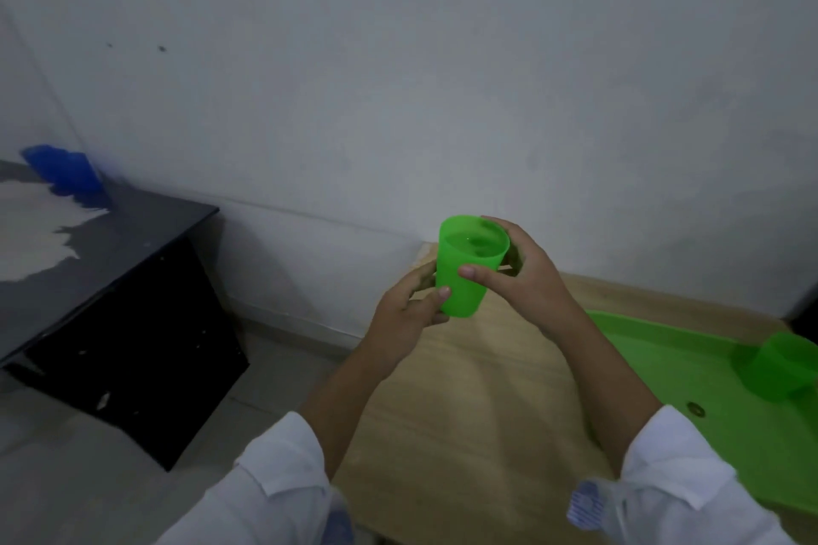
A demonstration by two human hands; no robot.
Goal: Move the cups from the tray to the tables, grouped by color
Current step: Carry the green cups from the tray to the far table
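i see both hands gripping one green cup (470,266) at frame centre, upright above the wooden table (464,389): left hand (409,312) low on its side, right hand (522,274) near the rim. blue cups (66,170) sit upper left; another green cup (777,365) sits on the green tray (690,372), right edge.

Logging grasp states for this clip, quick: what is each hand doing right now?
Left hand: closed on the lower part of the green cup.
Right hand: closed around the same cup near its rim.
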